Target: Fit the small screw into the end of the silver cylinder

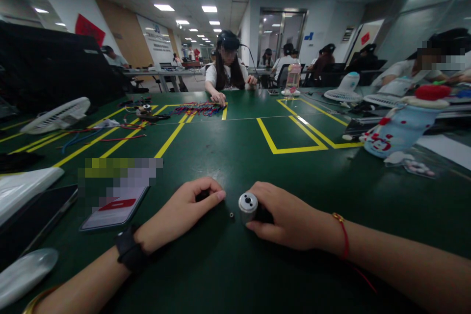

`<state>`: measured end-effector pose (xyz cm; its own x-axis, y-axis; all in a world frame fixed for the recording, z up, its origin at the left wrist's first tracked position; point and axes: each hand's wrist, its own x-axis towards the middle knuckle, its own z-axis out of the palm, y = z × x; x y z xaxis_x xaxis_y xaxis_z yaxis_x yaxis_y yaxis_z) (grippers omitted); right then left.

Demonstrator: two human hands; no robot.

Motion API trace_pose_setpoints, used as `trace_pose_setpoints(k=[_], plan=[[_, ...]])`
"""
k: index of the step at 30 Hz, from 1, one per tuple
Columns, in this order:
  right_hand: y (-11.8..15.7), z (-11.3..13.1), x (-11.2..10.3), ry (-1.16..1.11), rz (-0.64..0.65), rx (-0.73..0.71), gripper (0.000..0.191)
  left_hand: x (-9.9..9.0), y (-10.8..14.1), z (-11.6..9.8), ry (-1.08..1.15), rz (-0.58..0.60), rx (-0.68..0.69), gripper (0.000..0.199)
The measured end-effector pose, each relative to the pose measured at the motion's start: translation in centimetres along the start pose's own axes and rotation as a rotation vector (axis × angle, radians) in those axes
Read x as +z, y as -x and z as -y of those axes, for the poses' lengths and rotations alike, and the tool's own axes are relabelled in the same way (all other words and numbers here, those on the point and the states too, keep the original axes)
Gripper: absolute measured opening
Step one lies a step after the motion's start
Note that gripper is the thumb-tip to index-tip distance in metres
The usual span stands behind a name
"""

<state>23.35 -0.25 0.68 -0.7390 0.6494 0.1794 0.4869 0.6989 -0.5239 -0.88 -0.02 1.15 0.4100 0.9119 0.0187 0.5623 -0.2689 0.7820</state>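
My right hand (283, 211) is wrapped round a short silver metal cylinder (248, 207) that stands upright on the green table. Dark holes show in its round top face. To the left of it, my left hand (195, 202) rests low over the table, fingers curled and thumb tip meeting the forefinger. Whatever may be in that pinch is too small or hidden to make out. Between the two hands lies a tiny metal ring-shaped piece (231, 215), touched by neither.
A phone (121, 201) lies left of my left hand. Farther off are a white fan (57, 117), loose wires (121, 135) and a heap of coloured wires (200, 109) under another person's hand (218, 98). A blue bottle (401, 127) stands at right. Yellow tape (300, 149) marks the table.
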Motion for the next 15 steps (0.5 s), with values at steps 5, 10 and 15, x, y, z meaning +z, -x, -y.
trace_pose_setpoints(k=[5,10,15], plan=[[0.0,0.1,0.0,0.006,0.012,0.006,0.026,0.0,0.0,0.0,-0.021,0.017,0.003,0.025],[0.0,0.2,-0.1,0.010,0.013,0.014,0.024,0.1,0.0,-0.2,-0.029,-0.015,0.008,0.028],[-0.1,0.1,0.1,0.004,0.003,0.003,0.026,0.8,0.1,-1.0,-0.074,-0.101,0.138,0.030]])
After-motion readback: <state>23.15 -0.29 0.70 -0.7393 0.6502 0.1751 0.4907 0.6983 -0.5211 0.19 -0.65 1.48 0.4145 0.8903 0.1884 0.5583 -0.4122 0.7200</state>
